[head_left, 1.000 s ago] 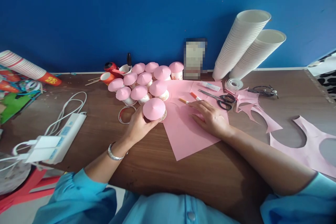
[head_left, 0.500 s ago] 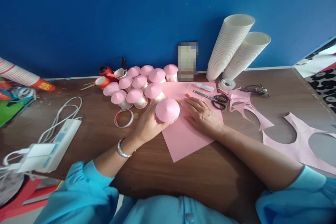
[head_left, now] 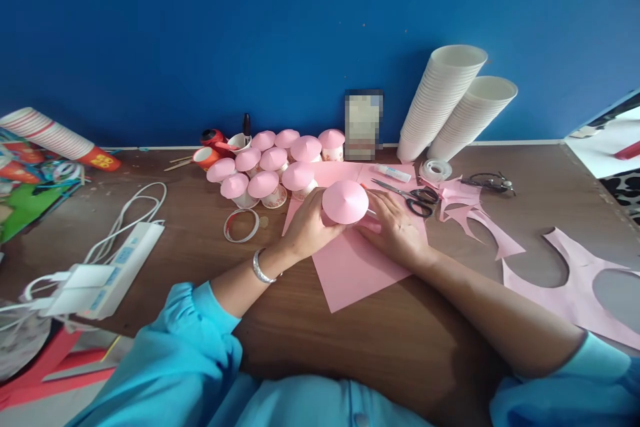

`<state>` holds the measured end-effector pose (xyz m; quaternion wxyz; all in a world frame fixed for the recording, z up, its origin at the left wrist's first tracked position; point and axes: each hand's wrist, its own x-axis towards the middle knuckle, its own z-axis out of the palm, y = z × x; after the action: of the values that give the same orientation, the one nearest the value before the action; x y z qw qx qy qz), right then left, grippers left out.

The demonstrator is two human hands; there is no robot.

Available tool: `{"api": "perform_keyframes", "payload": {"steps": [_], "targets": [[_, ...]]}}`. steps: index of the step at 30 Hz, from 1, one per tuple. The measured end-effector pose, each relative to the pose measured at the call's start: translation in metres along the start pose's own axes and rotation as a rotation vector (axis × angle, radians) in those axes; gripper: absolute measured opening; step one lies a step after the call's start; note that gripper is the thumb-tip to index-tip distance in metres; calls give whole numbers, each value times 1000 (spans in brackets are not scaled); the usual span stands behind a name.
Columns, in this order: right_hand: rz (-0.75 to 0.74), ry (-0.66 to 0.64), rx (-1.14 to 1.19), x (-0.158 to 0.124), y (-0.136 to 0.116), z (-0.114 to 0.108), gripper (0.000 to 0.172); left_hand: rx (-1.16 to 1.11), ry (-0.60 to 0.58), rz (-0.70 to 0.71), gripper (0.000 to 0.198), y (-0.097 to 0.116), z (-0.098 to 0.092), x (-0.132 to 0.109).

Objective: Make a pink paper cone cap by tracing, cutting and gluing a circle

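My left hand is wrapped round a paper cup topped with a pink paper cone; the cone hides most of the cup. Close against the cup's right side is my right hand, its fingers bent. A slim whitish thing shows between its thumb and fingers, too hidden to name. Beneath both hands lies a pink paper sheet. Black-handled scissors and a white glue tube rest just beyond my right hand. Several more cups with pink cone tops stand to the left.
Two tall stacks of white cups lean near the blue wall. Pink paper offcuts and a tape roll lie at right. A roll of tape, a power strip with cables and a red cup stack occupy the left.
My left hand has carried the cone-topped cup to the right, over the pink sheet. My right hand has lifted from lying flat and its fingers have bent beside the cup.
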<state>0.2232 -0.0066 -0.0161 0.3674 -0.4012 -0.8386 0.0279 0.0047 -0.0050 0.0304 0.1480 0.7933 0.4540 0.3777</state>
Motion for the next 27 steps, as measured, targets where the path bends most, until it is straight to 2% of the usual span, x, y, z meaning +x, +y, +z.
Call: {"api": "perform_keyframes", "payload": {"steps": [4, 9, 13, 16, 19, 22, 27], "targets": [[74, -27, 169, -1, -6, 3, 68, -109, -28, -29, 47, 1, 2, -4], [188, -52, 296, -3, -8, 4, 64, -152, -51, -25, 50, 4, -2, -7], [223, -72, 351, -4, -8, 2, 65, -172, -86, -34, 46, 2, -3, -10], [188, -81, 339, -2, -9, 0, 62, -188, -102, -37, 48, 2, -4, -12], [91, -90, 316, 1, -12, -4, 56, -199, -107, -30, 45, 6, -7, -12], [13, -90, 287, 2, -13, -6, 58, -203, -123, -22, 41, 12, -14, -12], [-85, -75, 215, 2, -12, -5, 60, -121, -75, -90, 52, 13, -32, -21]]}}
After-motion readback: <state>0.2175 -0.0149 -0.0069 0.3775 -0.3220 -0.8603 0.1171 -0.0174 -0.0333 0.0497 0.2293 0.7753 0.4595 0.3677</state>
